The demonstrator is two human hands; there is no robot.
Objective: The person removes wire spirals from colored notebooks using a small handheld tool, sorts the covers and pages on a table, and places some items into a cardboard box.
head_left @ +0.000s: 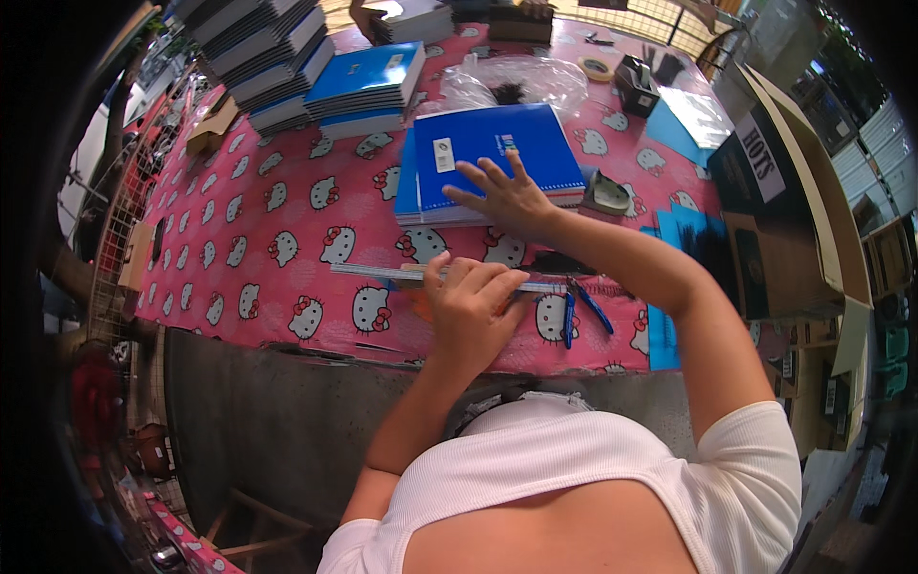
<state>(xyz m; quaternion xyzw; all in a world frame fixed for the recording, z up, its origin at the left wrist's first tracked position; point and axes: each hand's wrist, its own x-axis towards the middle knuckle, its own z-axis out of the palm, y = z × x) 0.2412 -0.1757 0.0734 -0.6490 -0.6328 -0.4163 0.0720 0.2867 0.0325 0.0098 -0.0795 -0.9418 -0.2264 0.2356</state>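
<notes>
My left hand is closed round a thin notebook that stands nearly edge-on close to the table's front. Only a narrow pale strip of it shows, and its lower part is hidden by the fingers. My right hand, fingers spread, lies over the front edge of a blue-covered notebook on top of a short stack. That cover carries a white label, and small binding holes run along its near edge. Beside the held notebook's right end lie blue-handled pliers.
Tall stacks of notebooks rise at the far left of the pink patterned tablecloth. Behind the near stack are clear plastic, a tape roll and a tape dispenser. A large cardboard box stands right. Another person's hand is at the back.
</notes>
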